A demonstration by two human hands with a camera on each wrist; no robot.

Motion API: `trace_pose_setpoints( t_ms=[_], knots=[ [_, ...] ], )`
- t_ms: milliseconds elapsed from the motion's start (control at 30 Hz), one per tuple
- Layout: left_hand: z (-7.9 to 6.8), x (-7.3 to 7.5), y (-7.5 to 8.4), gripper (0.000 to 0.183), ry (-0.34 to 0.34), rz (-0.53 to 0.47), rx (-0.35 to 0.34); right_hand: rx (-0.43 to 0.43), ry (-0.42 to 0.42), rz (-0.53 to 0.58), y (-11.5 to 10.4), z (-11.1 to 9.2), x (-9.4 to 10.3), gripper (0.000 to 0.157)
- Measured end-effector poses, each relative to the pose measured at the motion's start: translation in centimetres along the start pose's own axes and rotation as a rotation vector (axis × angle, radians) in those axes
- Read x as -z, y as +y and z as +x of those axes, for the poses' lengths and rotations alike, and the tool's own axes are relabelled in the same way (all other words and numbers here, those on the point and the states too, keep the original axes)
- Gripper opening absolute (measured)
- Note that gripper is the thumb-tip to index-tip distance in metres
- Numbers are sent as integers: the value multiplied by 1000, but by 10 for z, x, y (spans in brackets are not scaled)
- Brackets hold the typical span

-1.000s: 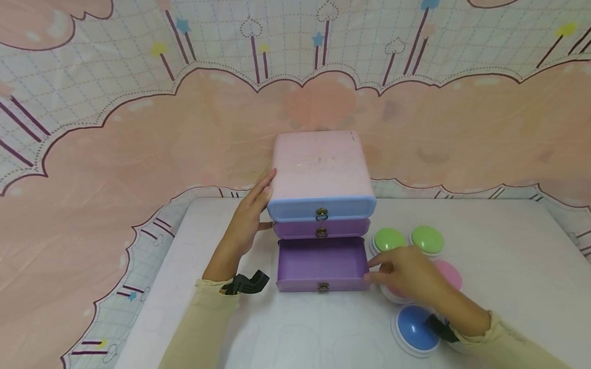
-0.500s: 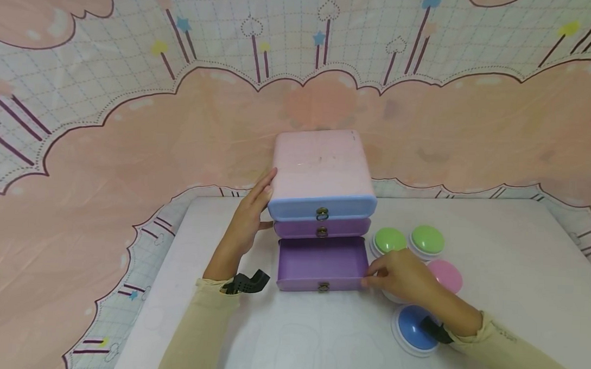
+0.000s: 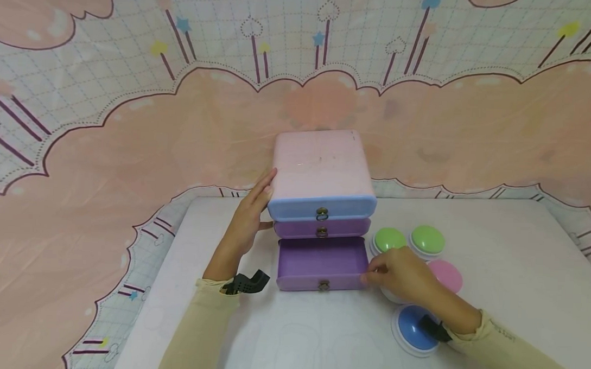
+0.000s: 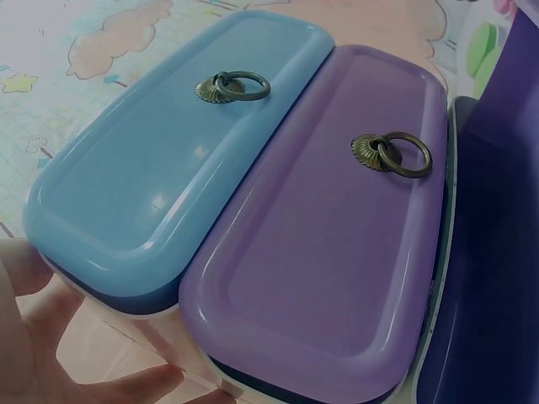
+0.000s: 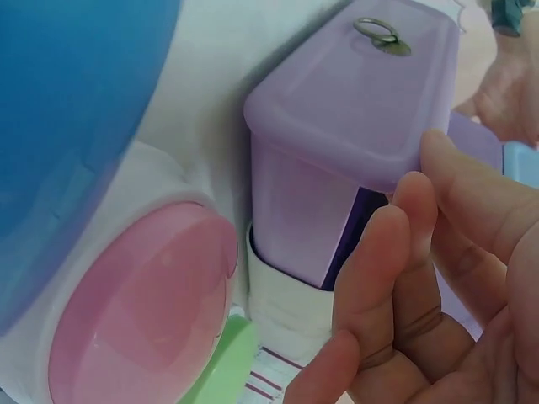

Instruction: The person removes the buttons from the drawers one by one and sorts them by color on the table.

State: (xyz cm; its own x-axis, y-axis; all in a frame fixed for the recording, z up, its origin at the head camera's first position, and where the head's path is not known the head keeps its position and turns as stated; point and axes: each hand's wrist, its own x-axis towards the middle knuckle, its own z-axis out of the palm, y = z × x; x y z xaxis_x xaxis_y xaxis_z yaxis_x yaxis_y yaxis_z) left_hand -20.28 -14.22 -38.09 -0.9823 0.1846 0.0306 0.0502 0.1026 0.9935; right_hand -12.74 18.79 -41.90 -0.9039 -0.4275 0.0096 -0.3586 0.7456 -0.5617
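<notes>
A small pink-topped drawer cabinet (image 3: pixel 320 163) stands on the table with a blue top drawer (image 3: pixel 294 208) and a purple middle drawer (image 3: pixel 294 228), both pushed in. The purple bottom drawer (image 3: pixel 299 283) is pulled out, and nothing shows inside it. My left hand (image 3: pixel 245 226) rests against the cabinet's left side, fingers extended along it. My right hand (image 3: pixel 402 272) pinches the right front corner of the bottom drawer. In the right wrist view the thumb (image 5: pixel 472 181) presses the edge of the drawer front, and the other fingers bend beside its side wall.
Right of the cabinet are several round push buttons on white bases: two green buttons (image 3: pixel 427 239), pink ones (image 3: pixel 446 275) partly behind my right hand, and a blue button (image 3: pixel 417 327) partly under my wrist. A patterned cloth (image 3: pixel 204 127) hangs behind the white table (image 3: pixel 290 336).
My right hand has shifted slightly left, and its thumb and fingers have come together on the bottom drawer's front corner. The left hand and the drawers look unmoved.
</notes>
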Motion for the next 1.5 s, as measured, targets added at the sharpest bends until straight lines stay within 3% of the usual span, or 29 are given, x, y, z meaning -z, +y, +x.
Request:
trace_pose_setpoints(
  t_ms=[367, 600, 933, 1067, 1167, 1300, 1400, 1500],
  knots=[
    [1, 1, -2, 49, -1, 0, 2, -15, 45, -42, 3, 11, -1, 6],
    [0, 0, 0, 47, -6, -18, 17, 40, 109, -102, 3, 23, -1, 6],
    [-1, 0, 1, 47, -4, -17, 17, -14, 135, -109, -2, 26, -3, 6],
    [-1, 0, 0, 48, -3, -16, 15, -21, 167, -43, -16, 20, -8, 8],
    [-1, 0, 1, 48, -4, -16, 10, -8, 146, 54, -27, 16, -17, 16],
    [-1, 0, 1, 48, -8, -22, 6, -26, 1, 263, -33, 16, -34, 33],
    [0, 0, -1, 49, -8, -21, 8, -111, -107, 403, -35, 16, -46, 45],
    [0, 0, -1, 49, -5, -15, 6, -188, -156, 506, -35, 16, -55, 52]
  ],
)
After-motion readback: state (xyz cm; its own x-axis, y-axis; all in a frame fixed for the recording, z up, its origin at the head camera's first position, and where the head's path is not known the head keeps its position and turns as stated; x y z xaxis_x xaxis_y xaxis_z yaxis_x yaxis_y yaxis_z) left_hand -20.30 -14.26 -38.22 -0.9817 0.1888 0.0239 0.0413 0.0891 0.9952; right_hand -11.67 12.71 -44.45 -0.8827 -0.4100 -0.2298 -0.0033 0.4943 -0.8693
